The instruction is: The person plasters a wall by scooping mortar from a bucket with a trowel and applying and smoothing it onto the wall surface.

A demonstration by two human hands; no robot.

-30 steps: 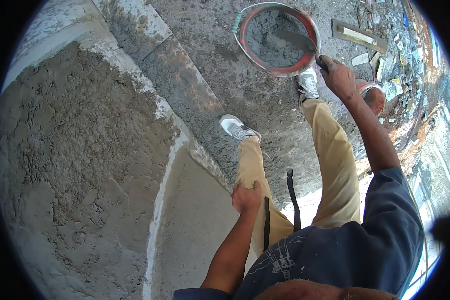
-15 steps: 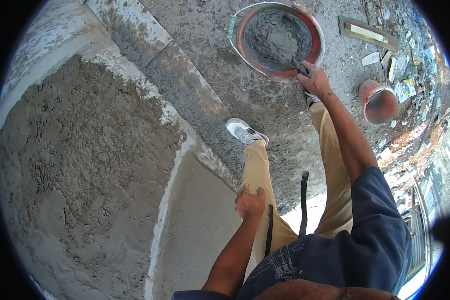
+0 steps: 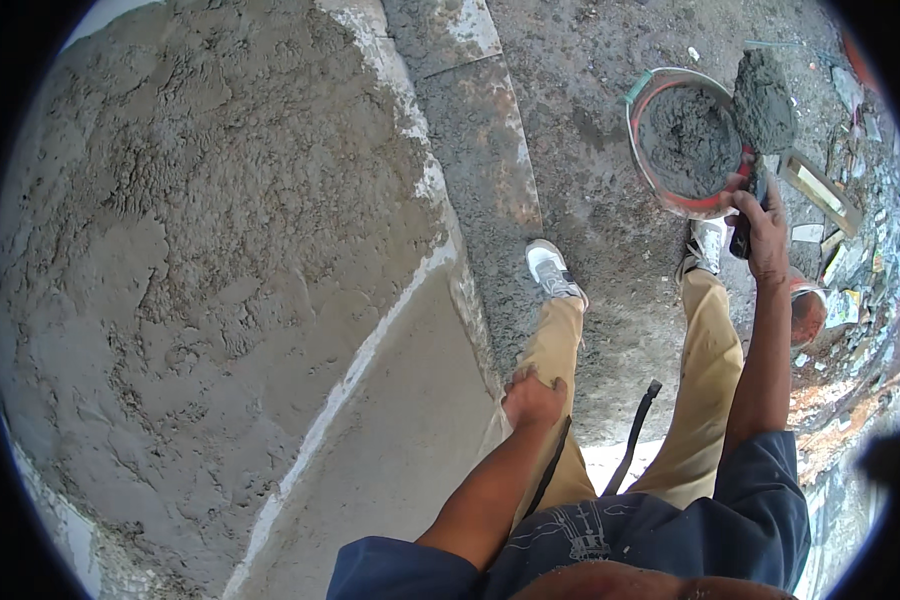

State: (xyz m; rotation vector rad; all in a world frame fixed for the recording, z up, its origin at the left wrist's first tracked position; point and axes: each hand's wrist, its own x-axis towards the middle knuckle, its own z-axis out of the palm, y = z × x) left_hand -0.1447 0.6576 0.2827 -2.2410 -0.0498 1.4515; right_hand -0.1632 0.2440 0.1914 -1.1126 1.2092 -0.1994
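Observation:
My right hand (image 3: 762,232) is closed around the dark handle of a trowel (image 3: 761,185). A thick heap of wet grey mortar (image 3: 765,100) covers the trowel's blade, raised just beside the right rim of a red-rimmed bucket (image 3: 660,196). More mortar (image 3: 686,140) lies inside that bucket. My left hand (image 3: 534,400) is closed on the knee of my tan trouser leg (image 3: 548,345), its fingers curled over the cloth. To the left spreads a wall face with rough wet mortar (image 3: 240,200), bordered by a pale strip (image 3: 345,385) and a smoother grey surface (image 3: 390,440).
A mortar-smeared board (image 3: 485,140) runs along the foot of the wall. On the right lie a wooden float (image 3: 820,192), a small reddish bucket (image 3: 806,312) partly behind my forearm, and scattered rubble (image 3: 865,260). My shoes (image 3: 550,268) stand on rough ground between wall and bucket.
My right hand has lifted the trowel out of the bucket, loaded with mortar, and to its right side. The view has swung left, showing more wall. My left hand stays on the knee.

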